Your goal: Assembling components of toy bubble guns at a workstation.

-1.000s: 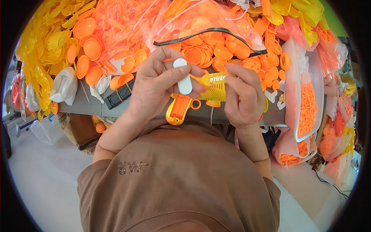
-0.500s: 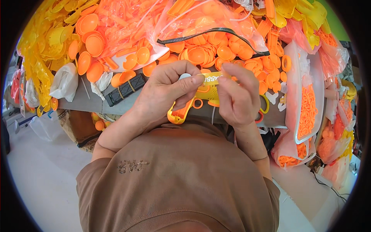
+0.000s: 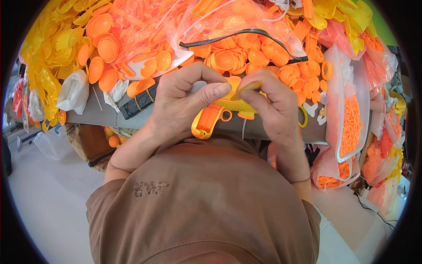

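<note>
My right hand (image 3: 277,99) pinches a thin yellow strip (image 3: 247,88), bent and seen almost edge-on. Close to the strip's left end, the thumb and forefinger of my left hand (image 3: 182,97) are pressed together; what they hold is hidden. A pale, whitish piece (image 3: 198,86) shows behind that hand's thumb. Below both hands, at the table's near edge, lies a yellow and orange gun-shaped plastic toy body (image 3: 209,119). Its hollow grip faces me, with an orange ring (image 3: 226,115) beside it.
Orange plastic half-shells (image 3: 224,61) heap up behind my hands under a black strap (image 3: 246,33). A black box (image 3: 136,105) lies left. At right stand a clear bin (image 3: 340,149) of orange rings and a yellow loop (image 3: 303,116). Yellow parts (image 3: 66,44) pile far left.
The yellow strip, stretched flat between both hands before, has turned edge-on and bends in my right hand. My right hand has rolled inward. The red loop at its wrist no longer shows.
</note>
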`<state>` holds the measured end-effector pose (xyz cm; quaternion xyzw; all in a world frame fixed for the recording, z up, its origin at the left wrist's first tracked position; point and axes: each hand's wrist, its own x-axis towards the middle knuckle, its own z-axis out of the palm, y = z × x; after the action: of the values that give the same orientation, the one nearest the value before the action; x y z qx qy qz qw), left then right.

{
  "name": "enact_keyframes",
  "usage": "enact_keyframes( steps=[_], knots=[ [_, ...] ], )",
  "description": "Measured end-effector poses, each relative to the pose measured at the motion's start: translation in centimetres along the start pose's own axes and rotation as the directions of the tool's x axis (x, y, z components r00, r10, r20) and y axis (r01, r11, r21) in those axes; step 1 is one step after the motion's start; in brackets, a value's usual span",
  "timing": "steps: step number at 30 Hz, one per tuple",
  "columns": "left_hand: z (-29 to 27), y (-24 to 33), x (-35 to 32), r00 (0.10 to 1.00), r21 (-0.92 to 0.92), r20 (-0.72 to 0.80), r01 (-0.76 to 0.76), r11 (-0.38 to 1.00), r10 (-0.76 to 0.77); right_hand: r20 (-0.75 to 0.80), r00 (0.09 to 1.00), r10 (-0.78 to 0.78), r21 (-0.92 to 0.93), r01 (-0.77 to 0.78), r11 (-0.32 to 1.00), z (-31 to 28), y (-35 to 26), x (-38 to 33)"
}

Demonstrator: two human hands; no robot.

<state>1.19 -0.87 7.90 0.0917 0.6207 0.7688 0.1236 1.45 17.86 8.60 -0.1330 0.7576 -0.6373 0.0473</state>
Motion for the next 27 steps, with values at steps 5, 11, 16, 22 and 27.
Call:
enact_keyframes(
  steps=[5,11,16,22,27],
  knots=[
    [-0.2,0.1,0.0,0.976,0.400,0.205,-0.018,0.916,-0.071,0.423,0.906,0.006,-0.595,0.273,0.756,-1.0,-1.1,0.1],
    [-0.7,0.1,-0.7,0.976,0.405,0.182,0.035,0.914,-0.118,0.366,0.930,0.005,-0.526,0.203,0.826,-1.2,-1.5,-0.3],
    [-0.8,-0.4,-1.0,0.975,0.090,0.049,0.211,0.973,-0.216,-0.014,0.982,-0.188,-0.323,0.173,0.930,-0.6,0.6,-1.4],
    [-1.3,-0.7,-0.9,0.951,-0.109,0.132,0.296,0.949,-0.281,0.064,0.801,-0.596,-0.491,0.545,0.680,-0.2,2.3,-2.1],
    [-1.2,-0.8,-0.9,0.973,-0.004,0.089,0.213,0.977,-0.212,0.062,0.793,-0.607,-0.502,0.550,0.668,-0.5,2.5,-2.3]
  ],
)
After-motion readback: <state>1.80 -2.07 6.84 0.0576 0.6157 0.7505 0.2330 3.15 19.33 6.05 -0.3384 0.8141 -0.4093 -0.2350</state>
